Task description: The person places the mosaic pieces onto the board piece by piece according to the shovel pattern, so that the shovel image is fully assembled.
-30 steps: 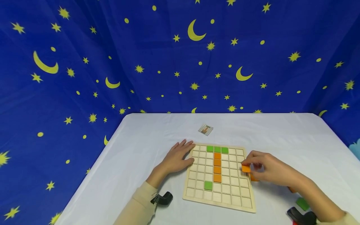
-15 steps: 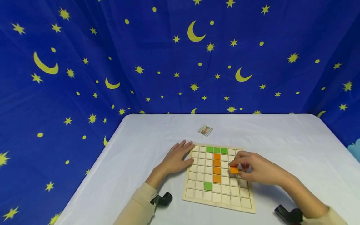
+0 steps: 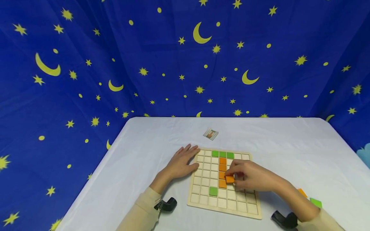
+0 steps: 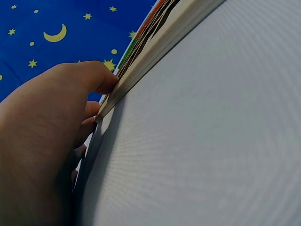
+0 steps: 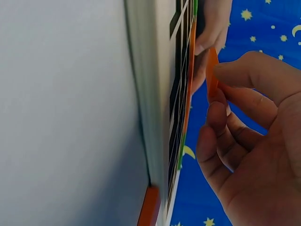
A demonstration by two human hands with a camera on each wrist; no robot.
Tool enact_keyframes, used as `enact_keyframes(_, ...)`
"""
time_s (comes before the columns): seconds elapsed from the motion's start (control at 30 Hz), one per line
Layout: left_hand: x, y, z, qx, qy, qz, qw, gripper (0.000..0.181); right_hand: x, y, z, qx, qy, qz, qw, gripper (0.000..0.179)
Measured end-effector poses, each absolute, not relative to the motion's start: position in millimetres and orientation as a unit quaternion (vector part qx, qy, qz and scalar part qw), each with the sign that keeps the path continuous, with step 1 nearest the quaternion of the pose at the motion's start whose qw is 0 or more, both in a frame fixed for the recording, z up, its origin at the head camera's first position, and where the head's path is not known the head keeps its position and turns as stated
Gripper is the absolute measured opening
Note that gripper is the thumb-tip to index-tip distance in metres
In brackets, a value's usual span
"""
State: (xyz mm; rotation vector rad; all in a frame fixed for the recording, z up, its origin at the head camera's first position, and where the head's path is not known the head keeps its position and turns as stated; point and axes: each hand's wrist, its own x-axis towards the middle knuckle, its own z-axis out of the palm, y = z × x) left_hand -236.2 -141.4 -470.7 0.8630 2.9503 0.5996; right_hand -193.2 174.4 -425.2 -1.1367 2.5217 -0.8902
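Observation:
A wooden grid board [image 3: 232,204] lies on the table. My left hand [image 3: 181,164] rests at its left edge with fingers extended; the left wrist view has the thumb [image 4: 101,77] against the frame. Between thumb and fingertips, my right hand [image 3: 252,175] pinches an orange square tile [image 3: 229,179] over the board, just right of a column of orange tiles [image 3: 222,167]. In the right wrist view the pinched tile [image 5: 212,73] stands off from the board's surface. A row of three green tiles [image 3: 222,154] tops that column, and one green tile [image 3: 213,191] sits lower left of it.
A small card with a printed grid pattern [image 3: 210,134] lies beyond the board. Right of the board, by my right forearm, are a loose orange tile [image 3: 302,192] and a green tile [image 3: 316,202]. A blue star-patterned curtain [image 3: 173,51] surrounds the white-covered table [image 3: 138,144].
My right hand has carried the orange tile leftward from the board's right edge to beside the orange column. Loose tiles by the right forearm have come into view. My left hand stays put.

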Motion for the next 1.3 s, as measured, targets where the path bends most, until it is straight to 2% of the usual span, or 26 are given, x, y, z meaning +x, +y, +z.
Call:
enact_keyframes(0.4,-237,-142,-470,0.273,0.944,0.188,0.007,0.064,-194,153,-423,-0.418,0.861,-0.276,0.09,0.03)
enact_keyframes(1.3,-238,-140,-469,0.267,0.947,0.18,0.016,0.064,-201,130,-423,-0.452,0.845,-0.261,0.117,0.029)
